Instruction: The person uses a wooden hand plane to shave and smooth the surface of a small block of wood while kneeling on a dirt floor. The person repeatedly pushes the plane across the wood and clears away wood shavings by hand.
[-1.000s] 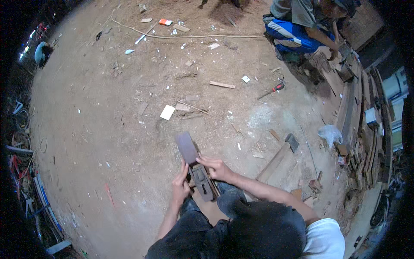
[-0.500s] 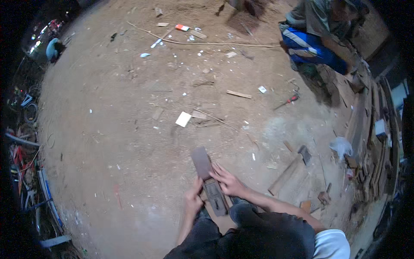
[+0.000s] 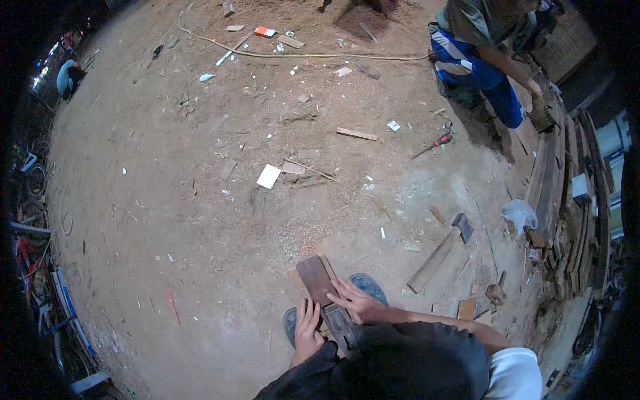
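In the head view, a dark brown wooden hand plane (image 3: 313,277) lies over a pale board (image 3: 297,283), between my dark shoes (image 3: 367,287). My left hand (image 3: 308,327) grips the left side of the plane, its fingers bent along the body. My right hand (image 3: 353,303) holds it from the right, fingers laid across the top. My dark-clothed body hides the plane's near end.
Right of me lie a wooden tool with a dark head (image 3: 433,263), a plastic bag (image 3: 520,215) and stacked planks (image 3: 567,233). A red-handled tool (image 3: 440,141) lies near a crouching co-worker (image 3: 467,60). Scraps and a cord (image 3: 280,55) are farther off, bicycle parts (image 3: 37,180) far left.
The plane and both my hands have moved back toward my body, and my shoes now show beside them. The co-worker on the right has shifted, with a knee and hand lower in the picture.
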Demonstrator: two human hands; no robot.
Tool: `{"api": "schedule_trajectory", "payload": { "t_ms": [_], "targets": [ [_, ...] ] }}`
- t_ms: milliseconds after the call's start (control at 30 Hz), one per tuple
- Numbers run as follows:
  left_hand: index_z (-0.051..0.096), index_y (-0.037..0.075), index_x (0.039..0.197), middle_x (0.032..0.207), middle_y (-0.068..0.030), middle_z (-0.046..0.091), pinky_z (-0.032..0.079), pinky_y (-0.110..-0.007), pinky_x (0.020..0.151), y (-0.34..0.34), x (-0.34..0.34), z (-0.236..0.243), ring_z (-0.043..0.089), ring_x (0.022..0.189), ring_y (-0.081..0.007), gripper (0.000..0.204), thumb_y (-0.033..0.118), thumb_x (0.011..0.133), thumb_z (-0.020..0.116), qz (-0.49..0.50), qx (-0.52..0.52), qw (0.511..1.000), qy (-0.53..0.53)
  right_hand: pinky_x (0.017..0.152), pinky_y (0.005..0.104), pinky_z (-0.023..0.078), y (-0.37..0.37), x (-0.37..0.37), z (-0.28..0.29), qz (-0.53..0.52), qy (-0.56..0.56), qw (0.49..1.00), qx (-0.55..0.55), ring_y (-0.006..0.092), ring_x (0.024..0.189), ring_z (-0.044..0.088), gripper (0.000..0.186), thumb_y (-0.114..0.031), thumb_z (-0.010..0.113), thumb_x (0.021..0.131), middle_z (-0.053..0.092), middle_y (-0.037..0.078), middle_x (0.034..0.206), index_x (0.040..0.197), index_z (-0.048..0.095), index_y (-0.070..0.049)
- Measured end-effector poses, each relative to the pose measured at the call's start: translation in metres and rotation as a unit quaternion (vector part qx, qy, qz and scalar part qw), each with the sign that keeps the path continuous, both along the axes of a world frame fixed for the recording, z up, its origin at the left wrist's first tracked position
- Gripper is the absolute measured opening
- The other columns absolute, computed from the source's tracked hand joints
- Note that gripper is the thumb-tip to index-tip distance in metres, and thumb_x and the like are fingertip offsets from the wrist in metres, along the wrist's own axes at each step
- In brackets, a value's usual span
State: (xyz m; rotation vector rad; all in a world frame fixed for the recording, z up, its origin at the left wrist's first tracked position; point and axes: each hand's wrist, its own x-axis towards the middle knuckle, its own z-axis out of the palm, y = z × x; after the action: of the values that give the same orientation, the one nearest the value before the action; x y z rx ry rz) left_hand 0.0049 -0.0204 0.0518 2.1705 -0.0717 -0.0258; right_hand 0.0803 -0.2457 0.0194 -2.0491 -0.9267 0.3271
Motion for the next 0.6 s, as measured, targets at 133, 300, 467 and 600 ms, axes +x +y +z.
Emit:
{"api": "schedule_trajectory", "payload": {
  "t_ms": [133,300,467,600],
  "targets": [
    [0.060,-0.001,0.141,0.150,-0.0252,0.053,0.025,-0.061,0.122,0.013,0.044,-0.014,0.038,0.148,-0.0471,0.066,-0.008,0.076,0.048,0.010,0.042,0.998,-0.045,0.124,0.0607,0.022,0.016,0.050,0.015,-0.035,-0.045,0.998,-0.040,0.0498,0.153,0.025,0.077,0.007,0.056,0.081,0.030,0.027,0.165,0.155,0.048,-0.012],
    [0.051,0.004,0.150,0.157,-0.0226,0.047,0.015,-0.059,0.126,0.039,0.146,-0.016,0.034,0.152,-0.0408,0.078,-0.012,0.074,0.047,-0.021,0.009,0.999,-0.037,0.126,0.0539,0.021,0.041,0.139,-0.005,-0.051,-0.002,0.997,0.058,0.0478,0.155,0.020,0.084,0.014,0.051,0.080,0.020,0.030,0.167,0.159,0.040,-0.013],
    [0.049,0.007,0.152,0.157,-0.0185,0.048,0.015,-0.061,0.126,0.047,0.151,-0.016,0.031,0.153,-0.0412,0.084,-0.017,0.072,0.045,-0.070,0.054,0.995,-0.048,0.127,0.0460,0.022,0.041,0.130,-0.010,-0.044,0.019,0.998,0.026,0.0453,0.157,0.014,0.082,0.005,0.058,0.090,0.006,0.030,0.170,0.164,0.028,-0.015],
    [0.053,0.006,0.149,0.157,-0.0214,0.047,0.017,-0.062,0.125,0.026,0.084,-0.008,0.032,0.152,-0.0436,0.078,-0.015,0.074,0.047,-0.057,0.022,0.998,-0.001,0.126,0.0529,0.024,0.015,0.067,-0.008,-0.032,0.078,0.996,0.035,0.0484,0.155,0.018,0.087,0.007,0.060,0.083,0.007,0.028,0.170,0.162,0.032,-0.015]
  ]
}}
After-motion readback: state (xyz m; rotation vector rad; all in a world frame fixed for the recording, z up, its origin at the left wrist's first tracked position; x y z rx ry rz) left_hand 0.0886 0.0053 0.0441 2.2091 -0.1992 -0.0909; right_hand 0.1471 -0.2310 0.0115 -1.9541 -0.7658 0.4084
